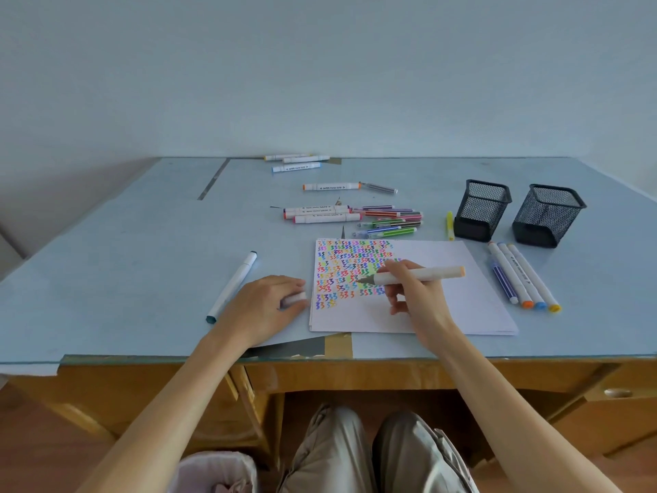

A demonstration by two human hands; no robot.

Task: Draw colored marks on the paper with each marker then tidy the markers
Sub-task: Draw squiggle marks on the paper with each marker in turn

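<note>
Head view, looking down at a blue table (142,272): the drawing step is in hand. The right hand (416,297) has its grip closed round a white marker with a pale orange end (419,275), held like a pen, its uncapped tip at or just above the paper (462,297) among rows of small coloured squiggles that fill the sheet's upper left part. The left hand (270,304) rests on the table just left of the sheet, fingers curled round a small white piece, probably this marker's cap (295,299).

Many markers remain loose: a cluster (355,217) beyond the paper, four to its right (522,275), one teal-capped marker (233,286) to the left. Both black mesh pen holders (512,211) look empty, so tidying has not begun.

Next, by my judgement: make the mark, recap the marker with the piece in the left hand, set it aside, and pick an unused colour.
</note>
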